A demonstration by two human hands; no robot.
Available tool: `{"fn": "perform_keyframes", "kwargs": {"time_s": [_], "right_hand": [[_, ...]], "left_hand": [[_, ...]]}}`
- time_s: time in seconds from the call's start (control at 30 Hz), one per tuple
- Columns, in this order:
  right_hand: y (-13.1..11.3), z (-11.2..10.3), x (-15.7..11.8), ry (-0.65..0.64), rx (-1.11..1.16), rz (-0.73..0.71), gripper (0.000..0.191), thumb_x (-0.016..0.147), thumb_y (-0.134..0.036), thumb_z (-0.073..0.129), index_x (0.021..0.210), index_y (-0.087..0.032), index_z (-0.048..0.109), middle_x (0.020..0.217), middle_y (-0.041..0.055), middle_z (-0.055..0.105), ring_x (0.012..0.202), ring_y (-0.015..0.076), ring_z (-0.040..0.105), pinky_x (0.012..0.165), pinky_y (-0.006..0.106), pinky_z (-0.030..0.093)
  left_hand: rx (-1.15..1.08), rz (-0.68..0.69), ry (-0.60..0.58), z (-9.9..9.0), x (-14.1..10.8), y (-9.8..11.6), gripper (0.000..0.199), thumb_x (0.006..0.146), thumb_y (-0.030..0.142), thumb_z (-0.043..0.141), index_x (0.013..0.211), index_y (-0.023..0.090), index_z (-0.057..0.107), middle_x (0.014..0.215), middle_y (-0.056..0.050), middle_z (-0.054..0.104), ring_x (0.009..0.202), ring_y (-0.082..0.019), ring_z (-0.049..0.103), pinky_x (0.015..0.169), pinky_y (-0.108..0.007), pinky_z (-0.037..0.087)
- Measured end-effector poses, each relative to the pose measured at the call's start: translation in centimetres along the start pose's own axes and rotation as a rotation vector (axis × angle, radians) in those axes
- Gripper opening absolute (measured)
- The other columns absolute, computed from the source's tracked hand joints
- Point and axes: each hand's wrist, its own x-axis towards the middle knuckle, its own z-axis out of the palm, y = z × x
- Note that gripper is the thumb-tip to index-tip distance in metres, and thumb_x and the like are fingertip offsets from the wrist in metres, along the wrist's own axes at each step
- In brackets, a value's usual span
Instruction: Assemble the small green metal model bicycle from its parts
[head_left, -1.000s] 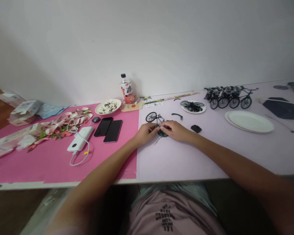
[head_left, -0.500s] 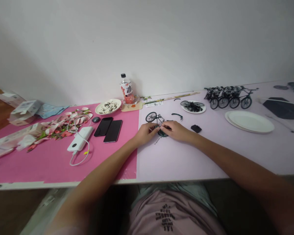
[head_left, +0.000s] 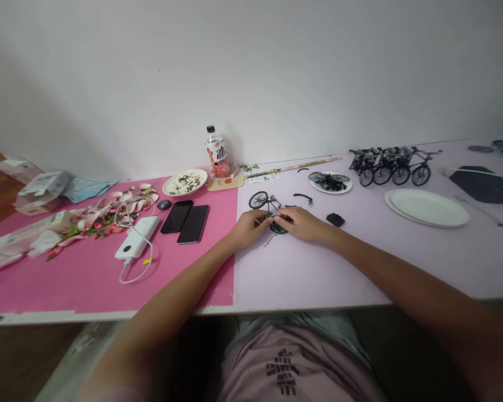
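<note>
A small toy bicycle (head_left: pixel 259 200) lies between my hands, one spoked wheel pointing away from me. My left hand (head_left: pixel 251 228) closes its fingertips on the bicycle from the left. From the right, my right hand (head_left: pixel 297 223) pinches the same bicycle near its dark lower wheel. The two sets of fingertips almost meet and hide the middle of the frame. Just beyond my right hand lies a curved dark piece (head_left: pixel 303 198). To its right is a small black part (head_left: pixel 336 219). A thin grey piece (head_left: pixel 270 240) rests below my fingers.
Several finished-looking toy bicycles (head_left: pixel 396 166) stand at the back right. A plate of black parts (head_left: pixel 331 190) and stacked white plates (head_left: pixel 428 207) are nearer. Leftward are two phones (head_left: pixel 194 224), a power bank (head_left: pixel 137 238), a bottle (head_left: pixel 218 156), a bowl (head_left: pixel 170 188) and pink petals (head_left: pixel 121 209).
</note>
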Motion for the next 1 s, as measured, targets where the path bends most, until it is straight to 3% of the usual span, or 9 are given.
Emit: {"fn": "perform_keyframes", "kwargs": {"time_s": [1.0], "right_hand": [[-0.3, -0.09, -0.13, -0.013, -0.018, 0.002, 0.025, 0.1, -0.038, 0.053, 0.085, -0.021, 0.065, 0.083, 0.0026, 0.066, 0.072, 0.0178, 0.054, 0.068, 0.031, 0.038]], "left_hand": [[0.053, 0.006, 0.005, 0.04, 0.02, -0.38, 0.034, 0.1, 0.044, 0.056, 0.103, 0.018, 0.076, 0.096, -0.006, 0.077, 0.081, -0.019, 0.07, 0.073, -0.027, 0.052]]}}
